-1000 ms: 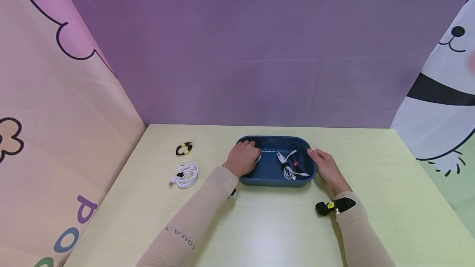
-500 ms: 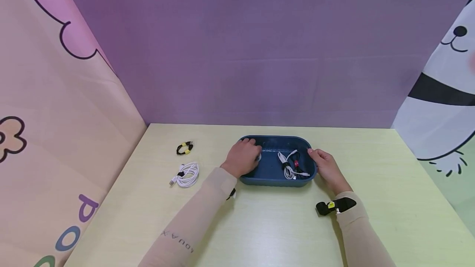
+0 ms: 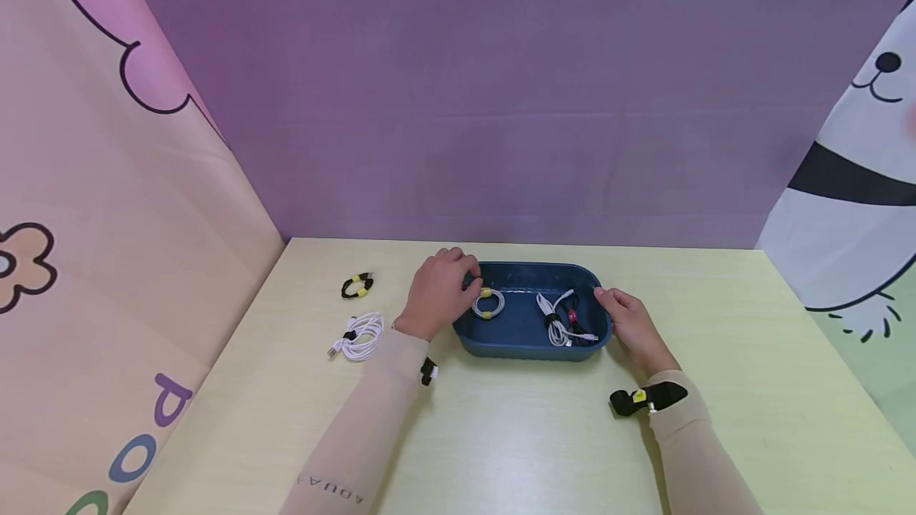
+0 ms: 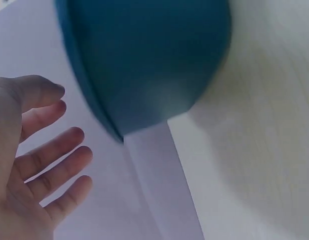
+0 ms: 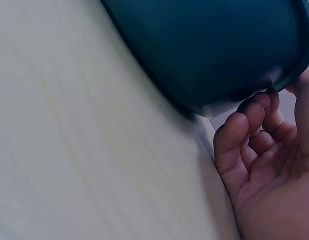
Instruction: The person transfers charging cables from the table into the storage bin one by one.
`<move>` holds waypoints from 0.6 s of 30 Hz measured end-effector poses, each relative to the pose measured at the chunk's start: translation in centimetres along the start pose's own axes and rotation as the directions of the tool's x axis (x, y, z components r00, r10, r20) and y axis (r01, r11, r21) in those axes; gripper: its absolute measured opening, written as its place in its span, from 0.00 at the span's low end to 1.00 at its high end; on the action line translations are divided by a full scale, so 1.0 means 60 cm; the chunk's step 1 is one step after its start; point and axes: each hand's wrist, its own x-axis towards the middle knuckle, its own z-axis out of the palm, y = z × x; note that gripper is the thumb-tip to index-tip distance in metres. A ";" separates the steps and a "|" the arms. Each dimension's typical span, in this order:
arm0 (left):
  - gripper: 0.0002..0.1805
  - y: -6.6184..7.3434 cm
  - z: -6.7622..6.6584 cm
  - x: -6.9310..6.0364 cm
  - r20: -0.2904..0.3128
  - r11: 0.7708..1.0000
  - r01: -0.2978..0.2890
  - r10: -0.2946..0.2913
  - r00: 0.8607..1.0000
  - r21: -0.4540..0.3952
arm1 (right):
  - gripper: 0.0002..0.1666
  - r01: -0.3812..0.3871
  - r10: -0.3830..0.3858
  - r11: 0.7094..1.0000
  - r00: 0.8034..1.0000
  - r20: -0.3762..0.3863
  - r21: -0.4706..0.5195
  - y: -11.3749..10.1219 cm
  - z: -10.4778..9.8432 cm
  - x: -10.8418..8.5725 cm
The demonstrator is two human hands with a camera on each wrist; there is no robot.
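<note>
A dark blue rectangular bin (image 3: 522, 351) stands on the table. Inside it, at the left end, lies a coiled white cable with yellow ties (image 3: 489, 315). Toward the bin's right end are a white cable with a black tie (image 3: 554, 327) and a dark cable with a red tie (image 3: 572, 315). My left hand (image 3: 440, 292) hovers at the bin's left rim, holding nothing; the left wrist view shows its fingers loosely bent, apart from the bin's wall. My right hand (image 3: 633, 328) grips the bin's right rim between thumb and fingers, as the right wrist view also shows.
On the table left of the bin lie a small black cable coil with yellow ties (image 3: 357, 285) and a larger white cable coil with a black tie (image 3: 361, 337). A purple cloth (image 3: 458, 102) rises behind the table's back edge.
My left hand has let go of the white cable with yellow ties and moved up and left out of the bin, uncovering the coil. The right hand keeps its grip on the rim.
</note>
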 end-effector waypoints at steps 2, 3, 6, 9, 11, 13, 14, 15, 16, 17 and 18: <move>0.06 -0.013 -0.003 -0.007 -0.035 0.998 0.050 -0.051 0.998 -0.035 | 0.25 -0.004 0.004 1.000 1.000 0.002 0.001 -0.001 -0.001 0.000; 0.06 -0.019 -0.005 -0.010 -0.050 0.996 0.075 -0.078 0.996 -0.055 | 0.25 -0.005 0.005 1.000 1.000 0.002 0.002 -0.001 -0.001 0.000; 0.07 -0.040 -0.016 -0.022 -0.066 0.982 0.157 -0.164 0.984 -0.110 | 0.25 -0.004 0.004 1.000 1.000 -0.003 0.002 -0.001 -0.002 -0.002; 0.08 -0.058 -0.029 -0.037 -0.037 0.960 0.234 -0.242 0.970 -0.157 | 0.25 0.001 -0.001 1.000 1.000 -0.017 0.002 -0.002 -0.001 -0.005; 0.10 -0.069 -0.037 -0.049 0.004 0.944 0.279 -0.283 0.959 -0.175 | 0.26 0.008 -0.008 1.000 1.000 -0.025 -0.002 -0.002 0.000 -0.007; 0.12 -0.080 -0.045 -0.061 0.047 0.931 0.315 -0.312 0.949 -0.186 | 0.26 0.017 -0.017 1.000 1.000 -0.025 -0.003 -0.001 0.001 -0.008; 0.13 -0.086 -0.048 -0.068 0.066 0.926 0.330 -0.323 0.944 -0.186 | 0.26 0.023 -0.023 1.000 1.000 -0.019 -0.007 -0.001 0.002 -0.008; 0.14 -0.092 -0.050 -0.074 0.081 0.922 0.340 -0.330 0.940 -0.186 | 0.26 0.024 -0.024 1.000 1.000 -0.020 -0.006 0.000 0.002 -0.007; 0.15 -0.097 -0.053 -0.080 0.095 0.918 0.350 -0.338 0.936 -0.187 | 0.26 0.026 -0.026 1.000 1.000 -0.018 -0.007 0.000 0.002 -0.007; 0.15 -0.103 -0.055 -0.086 0.104 0.916 0.358 -0.344 0.933 -0.183 | 0.26 0.025 -0.025 1.000 1.000 -0.019 -0.005 0.001 0.003 -0.007; 0.16 -0.110 -0.056 -0.091 0.112 0.913 0.364 -0.349 0.930 -0.182 | 0.26 0.027 -0.027 1.000 1.000 -0.016 -0.007 0.001 0.002 -0.006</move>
